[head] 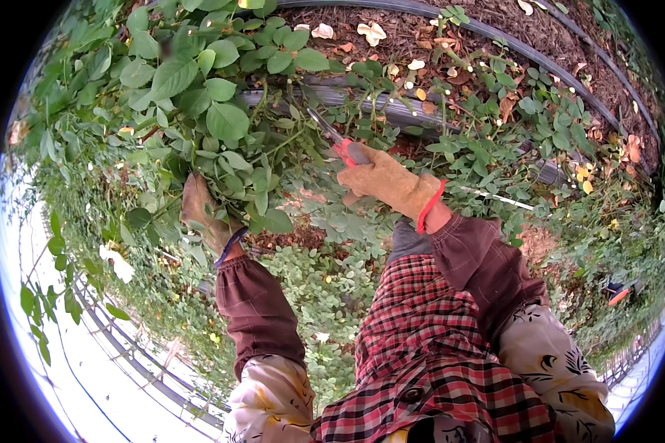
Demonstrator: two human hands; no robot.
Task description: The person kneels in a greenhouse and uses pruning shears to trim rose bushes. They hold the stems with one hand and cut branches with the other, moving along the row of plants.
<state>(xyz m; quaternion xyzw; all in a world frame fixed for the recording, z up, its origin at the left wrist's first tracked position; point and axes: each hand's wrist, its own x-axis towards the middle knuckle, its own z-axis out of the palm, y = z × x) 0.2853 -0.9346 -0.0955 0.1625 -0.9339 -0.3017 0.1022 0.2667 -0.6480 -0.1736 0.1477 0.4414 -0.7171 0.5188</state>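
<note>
My right hand (388,178), in a tan work glove with a red cuff, grips red-handled pruning shears (344,152). The slim metal blades (323,124) point up and left, beside thin green stems at the edge of the foliage. My left hand (200,206), in a soiled glove with a blue cuff, is closed around leafy rose stems (228,123) on the left. Leaves cover its fingers and part of the wrist, so the exact grip is hidden. The large green leaves spread above and over this hand.
Several cut stem ends (446,91) poke up right of the blades. Black hoses (512,40) curve over mulch with fallen petals (372,34). A white flower (117,261) hangs at left. A thin white rod (499,197) lies right of my glove. My plaid apron (421,321) hangs below.
</note>
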